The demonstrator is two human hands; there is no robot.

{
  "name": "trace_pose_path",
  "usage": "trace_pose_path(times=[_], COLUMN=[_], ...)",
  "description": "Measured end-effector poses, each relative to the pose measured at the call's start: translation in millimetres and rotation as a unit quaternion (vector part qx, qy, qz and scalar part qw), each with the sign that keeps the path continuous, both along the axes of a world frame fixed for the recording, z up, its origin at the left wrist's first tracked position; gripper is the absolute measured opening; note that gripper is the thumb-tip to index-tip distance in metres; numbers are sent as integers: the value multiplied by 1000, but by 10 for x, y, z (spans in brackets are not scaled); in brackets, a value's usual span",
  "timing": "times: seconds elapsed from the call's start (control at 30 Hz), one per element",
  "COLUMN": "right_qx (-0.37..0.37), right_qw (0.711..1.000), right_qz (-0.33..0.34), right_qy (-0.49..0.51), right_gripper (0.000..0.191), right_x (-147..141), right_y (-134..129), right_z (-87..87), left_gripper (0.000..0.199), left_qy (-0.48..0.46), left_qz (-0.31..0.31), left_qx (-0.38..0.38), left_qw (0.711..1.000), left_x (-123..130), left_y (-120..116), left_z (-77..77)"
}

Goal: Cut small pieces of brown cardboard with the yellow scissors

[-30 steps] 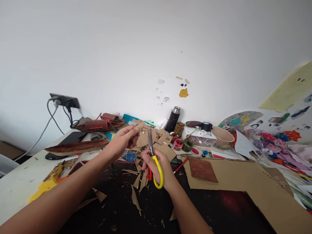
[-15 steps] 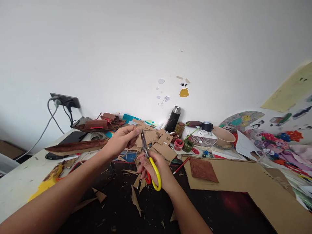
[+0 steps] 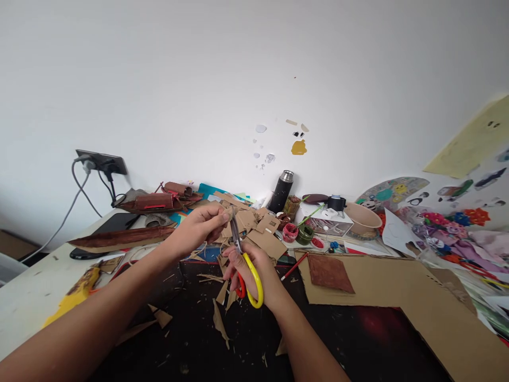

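My right hand [image 3: 254, 268] grips a pair of scissors [image 3: 255, 281] with one yellow and one red handle loop. Their metal blades point up and away, looking nearly closed, with the tips close to my left fingertips. My left hand [image 3: 204, 225] is closed in a pinch on a small tan piece of cardboard [image 3: 229, 210], mostly covered by the fingers and hard to make out. Behind both hands lies a heap of cut cardboard scraps [image 3: 264, 239]. Below them, thin offcuts [image 3: 220, 324] are scattered on the black mat [image 3: 191, 339].
At the right is a large cardboard sheet [image 3: 382, 281] carrying a brown-painted square [image 3: 331, 273]. A brush [image 3: 295, 265] lies by its left edge. Paint jars [image 3: 290, 232] and a black thermos [image 3: 281, 193] stand behind. Brown-painted boat models [image 3: 155, 201] are at the back left.
The view has shifted slightly, so the surroundings sit a little higher and further left. Both hands keep nearly the same pose, with the scissors at my left fingertips.
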State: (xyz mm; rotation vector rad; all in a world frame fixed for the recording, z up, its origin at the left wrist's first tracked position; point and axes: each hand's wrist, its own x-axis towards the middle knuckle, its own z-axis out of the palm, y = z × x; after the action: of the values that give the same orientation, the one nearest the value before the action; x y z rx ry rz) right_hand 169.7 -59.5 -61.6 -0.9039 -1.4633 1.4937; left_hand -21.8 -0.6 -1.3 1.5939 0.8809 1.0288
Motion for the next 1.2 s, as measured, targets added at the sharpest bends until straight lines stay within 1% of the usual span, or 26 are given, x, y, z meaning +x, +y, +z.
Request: trace_pose_path(times=[0.17, 0.33, 0.47, 0.57, 0.87, 1.07, 1.2], right_qx=[-4, 0, 11, 14, 32, 6, 9], right_qw=[1000, 1000, 998, 997, 991, 993, 992], right_qz=[-5, -11, -19, -22, -68, -63, -67], right_qy=[-8, -22, -55, -67, -112, -97, -106], right_gripper=[52, 50, 48, 49, 46, 50, 50], right_x=[-5, -10, -9, -10, -13, -24, -20], right_y=[-23, -45, -65, -72, -91, -94, -93], right_z=[52, 104, 149, 167, 219, 183, 148], left_gripper=[47, 45, 45, 46, 46, 47, 45], left_qy=[23, 67, 92, 89, 83, 63, 59], left_qz=[0, 17, 24, 25, 21, 17, 14], left_qx=[24, 58, 59, 50, 43, 47, 36], left_qw=[999, 996, 994, 995, 995, 997, 998], left_x=[22, 29, 34, 44, 47, 55, 56], left_y=[-12, -31, -42, -43, -29, -11, -5], left_z=[26, 52, 59, 52, 38, -18, -30])
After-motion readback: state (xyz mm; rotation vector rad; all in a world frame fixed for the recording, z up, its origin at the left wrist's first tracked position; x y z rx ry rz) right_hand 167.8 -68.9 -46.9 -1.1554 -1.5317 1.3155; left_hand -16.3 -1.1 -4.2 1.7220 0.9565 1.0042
